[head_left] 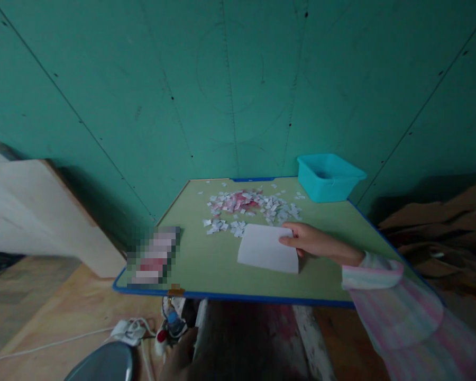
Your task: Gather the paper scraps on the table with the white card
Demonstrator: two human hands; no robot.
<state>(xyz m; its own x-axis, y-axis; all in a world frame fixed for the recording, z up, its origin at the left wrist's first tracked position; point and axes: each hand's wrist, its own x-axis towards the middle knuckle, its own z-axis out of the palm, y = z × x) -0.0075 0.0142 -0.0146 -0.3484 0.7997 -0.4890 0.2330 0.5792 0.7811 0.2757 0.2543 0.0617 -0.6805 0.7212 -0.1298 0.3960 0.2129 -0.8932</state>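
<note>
My right hand [305, 238] reaches in from the right in a striped pastel sleeve. Its thumb and fingers are closed on the right edge of a white sheet of paper [266, 250], which is held low over the light green table [198, 264]. Just beyond the sheet lies a loose heap of small white paper scraps [277, 208], with pink scraps [241, 200] in its middle. At the bottom edge, a dim brownish shape [180, 354] below the table could be my left hand; its fingers cannot be made out.
A turquoise plastic basket [327, 182] stands at the table's back right corner. A blurred phone-like object [154, 256] lies at the left. Behind rises a green wall [246, 106]. Below are a power strip [129, 332] and a grey stool seat [103, 364]; cardboard [440, 222] is stacked at right.
</note>
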